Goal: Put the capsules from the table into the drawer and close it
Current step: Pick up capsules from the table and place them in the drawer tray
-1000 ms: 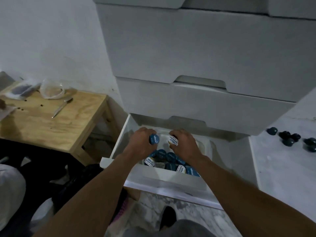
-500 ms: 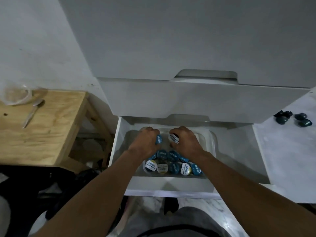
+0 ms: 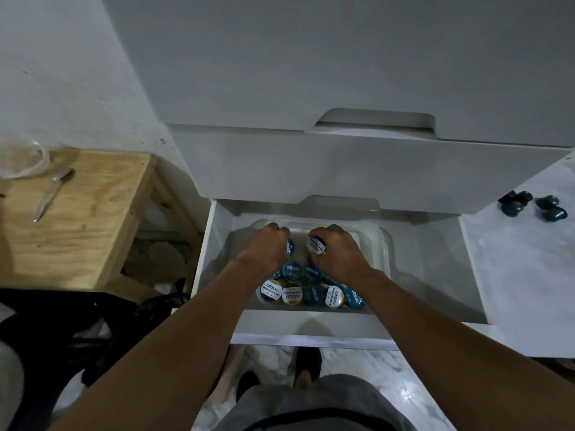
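The white bottom drawer (image 3: 311, 329) is pulled out, with a clear plastic tray (image 3: 384, 244) inside. Several blue and white-lidded capsules (image 3: 308, 290) lie packed at the tray's near end. Over the tray's middle, my left hand (image 3: 267, 248) is closed around a blue-lidded capsule (image 3: 290, 246). Beside it my right hand (image 3: 337, 248) grips a white-lidded capsule (image 3: 315, 245). The two hands are a few centimetres apart. Several dark teal capsules (image 3: 535, 206) lie on the white marble-look table (image 3: 525, 275) to the right.
Closed white drawers (image 3: 311, 169) overhang the open one. At the left stands a wooden side table (image 3: 81, 225) with a metal tool (image 3: 51, 192) and a clear bag (image 3: 20, 161). Dark clothing (image 3: 46, 321) lies on the floor below it. My shoes (image 3: 306, 365) stand under the drawer front.
My head has tilted down and moved closer, so the drawer sits more central. Both hands have stayed over the tray, each still holding its capsule, slightly lower.
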Tool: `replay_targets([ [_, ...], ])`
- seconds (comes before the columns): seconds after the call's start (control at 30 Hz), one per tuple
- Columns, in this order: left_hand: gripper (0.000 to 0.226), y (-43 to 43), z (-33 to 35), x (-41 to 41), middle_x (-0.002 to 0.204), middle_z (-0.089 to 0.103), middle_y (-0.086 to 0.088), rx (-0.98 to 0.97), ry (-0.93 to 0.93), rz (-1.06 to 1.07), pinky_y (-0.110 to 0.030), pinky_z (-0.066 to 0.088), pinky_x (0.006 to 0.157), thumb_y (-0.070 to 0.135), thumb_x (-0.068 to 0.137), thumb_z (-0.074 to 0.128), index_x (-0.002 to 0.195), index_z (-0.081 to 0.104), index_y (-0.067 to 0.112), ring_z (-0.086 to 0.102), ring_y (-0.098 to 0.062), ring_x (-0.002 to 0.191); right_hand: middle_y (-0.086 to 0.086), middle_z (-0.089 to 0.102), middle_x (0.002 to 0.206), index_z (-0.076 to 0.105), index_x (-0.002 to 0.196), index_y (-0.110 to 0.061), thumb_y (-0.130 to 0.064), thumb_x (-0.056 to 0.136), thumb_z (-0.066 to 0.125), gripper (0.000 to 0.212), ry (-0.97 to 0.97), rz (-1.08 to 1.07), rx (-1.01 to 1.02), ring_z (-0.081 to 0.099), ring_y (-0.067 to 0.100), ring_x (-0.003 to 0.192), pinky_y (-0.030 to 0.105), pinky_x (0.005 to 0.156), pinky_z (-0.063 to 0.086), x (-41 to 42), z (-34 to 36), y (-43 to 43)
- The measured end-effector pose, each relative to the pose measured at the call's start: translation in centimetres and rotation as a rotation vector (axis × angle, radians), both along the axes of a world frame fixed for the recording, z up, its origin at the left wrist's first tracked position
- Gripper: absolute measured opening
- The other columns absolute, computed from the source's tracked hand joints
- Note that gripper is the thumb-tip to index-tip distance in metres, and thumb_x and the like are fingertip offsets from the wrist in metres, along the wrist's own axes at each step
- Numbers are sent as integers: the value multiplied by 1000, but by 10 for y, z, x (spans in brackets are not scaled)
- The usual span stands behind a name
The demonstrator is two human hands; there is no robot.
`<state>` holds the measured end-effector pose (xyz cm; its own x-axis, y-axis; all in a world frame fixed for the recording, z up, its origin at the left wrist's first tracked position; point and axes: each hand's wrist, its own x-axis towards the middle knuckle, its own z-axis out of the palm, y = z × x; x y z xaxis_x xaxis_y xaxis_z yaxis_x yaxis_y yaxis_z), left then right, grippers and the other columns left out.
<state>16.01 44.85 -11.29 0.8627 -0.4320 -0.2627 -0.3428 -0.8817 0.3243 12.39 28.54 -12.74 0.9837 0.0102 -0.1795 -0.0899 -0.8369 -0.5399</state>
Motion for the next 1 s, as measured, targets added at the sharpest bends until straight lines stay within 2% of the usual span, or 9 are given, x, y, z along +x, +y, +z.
replay_targets([
  [0.2,42,-5,1,0,121,55,-13,37,-17,1,-33,42,94,30,89,61,124,53,7,51,-25,111,14,59,117,62,120,-13,-14,87,60,33,-19,-24,10,57,28,106,29,94,44,-1,-3,0],
  [0.3,39,-8,4,1,122,54,-13,58,-2,-9,-32,42,92,31,92,56,122,54,7,52,-26,110,15,57,120,62,121,-13,-7,87,59,35,-7,-22,-1,56,29,108,29,96,43,1,-3,-3],
  [0.43,36,-8,5,4,117,55,-14,79,4,-23,-32,44,89,32,90,59,116,58,6,53,-26,106,17,57,120,62,121,-11,-4,86,59,36,-16,-13,-5,56,31,109,33,97,44,2,-1,-4],
  [0.67,33,-6,11,8,115,58,-14,58,-19,-94,-33,45,89,25,90,59,118,60,8,55,-27,105,17,58,119,61,122,-13,-5,86,58,37,3,-23,-12,56,32,108,33,97,45,3,0,-2],
  [1.0,25,1,15,5,112,59,-13,125,-41,-131,-29,43,87,20,91,58,110,62,5,53,-25,105,18,58,119,60,124,-12,-5,87,58,38,27,2,-5,56,32,110,35,97,46,8,5,10],
])
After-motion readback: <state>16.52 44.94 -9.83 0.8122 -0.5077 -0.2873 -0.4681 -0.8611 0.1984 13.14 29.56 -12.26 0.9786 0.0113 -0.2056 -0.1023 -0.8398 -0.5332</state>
